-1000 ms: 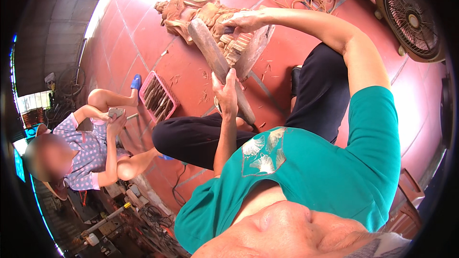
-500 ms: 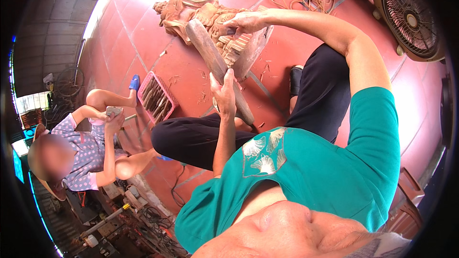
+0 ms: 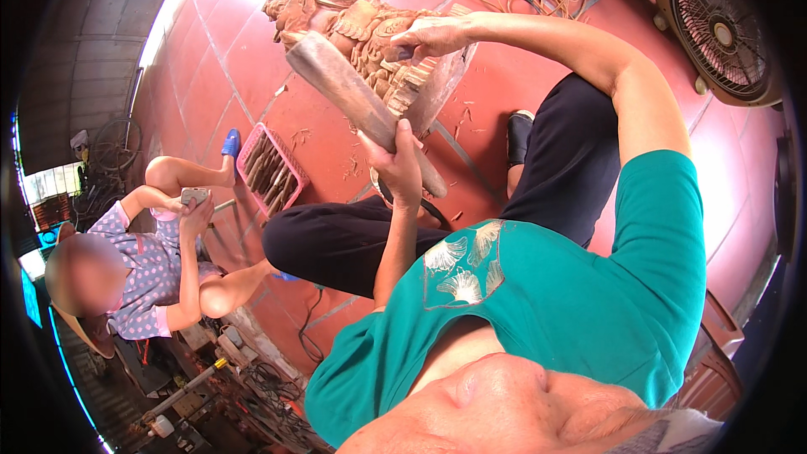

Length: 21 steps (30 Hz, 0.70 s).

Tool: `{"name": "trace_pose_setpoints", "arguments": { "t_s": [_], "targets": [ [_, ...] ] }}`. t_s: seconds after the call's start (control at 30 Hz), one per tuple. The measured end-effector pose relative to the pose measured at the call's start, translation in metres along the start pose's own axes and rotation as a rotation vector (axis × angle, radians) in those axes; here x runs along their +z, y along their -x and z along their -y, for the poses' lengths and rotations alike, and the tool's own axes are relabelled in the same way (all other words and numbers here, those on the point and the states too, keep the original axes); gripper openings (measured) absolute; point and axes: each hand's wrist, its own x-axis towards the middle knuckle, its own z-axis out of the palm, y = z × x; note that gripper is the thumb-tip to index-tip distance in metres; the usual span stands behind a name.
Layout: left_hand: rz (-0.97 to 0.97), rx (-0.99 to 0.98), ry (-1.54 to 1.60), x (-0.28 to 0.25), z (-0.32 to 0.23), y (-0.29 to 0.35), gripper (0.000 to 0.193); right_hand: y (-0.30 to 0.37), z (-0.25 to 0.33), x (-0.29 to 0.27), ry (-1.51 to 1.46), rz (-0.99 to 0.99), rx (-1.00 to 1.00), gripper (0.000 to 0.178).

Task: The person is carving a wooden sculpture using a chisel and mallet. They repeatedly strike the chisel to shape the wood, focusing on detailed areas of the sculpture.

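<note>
Brown carved wooden sculpture (image 3: 360, 32), twelve o'clock; left hand (image 3: 398, 161) grips grey-brown wooden club (image 3: 346, 80), best kept steady; right hand (image 3: 430, 37), hold unclear.

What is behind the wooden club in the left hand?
Behind the wooden club show parts of the brown carving and red floor tiles; whatever the club directly covers is hidden.

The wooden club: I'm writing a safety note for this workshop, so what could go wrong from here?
The wooden club, in the left hand's grip, is close to the bare right hand and could strike its fingers.
A stray knock might chip the detailed carving beside it.
Loose wood chips on the tiled floor could make footing slippery.
</note>
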Motion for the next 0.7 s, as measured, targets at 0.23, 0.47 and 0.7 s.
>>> {"name": "trace_pose_setpoints", "arguments": {
  "t_s": [0.23, 0.47, 0.7],
  "targets": [
    [0.206, -0.201, -0.071, -0.004, 0.000, -0.008, 0.021, -0.005, -0.004, -0.002, 0.022, 0.023, -0.018, 0.047],
    [0.167, -0.113, -0.146, 0.000, 0.006, -0.009, 0.021, -0.008, -0.024, 0.011, -0.029, -0.036, -0.110, 0.047],
    [0.189, -0.266, 0.115, -0.006, 0.013, -0.009, 0.020, -0.012, -0.029, 0.023, 0.054, 0.004, -0.054, 0.039]
  ]
}}
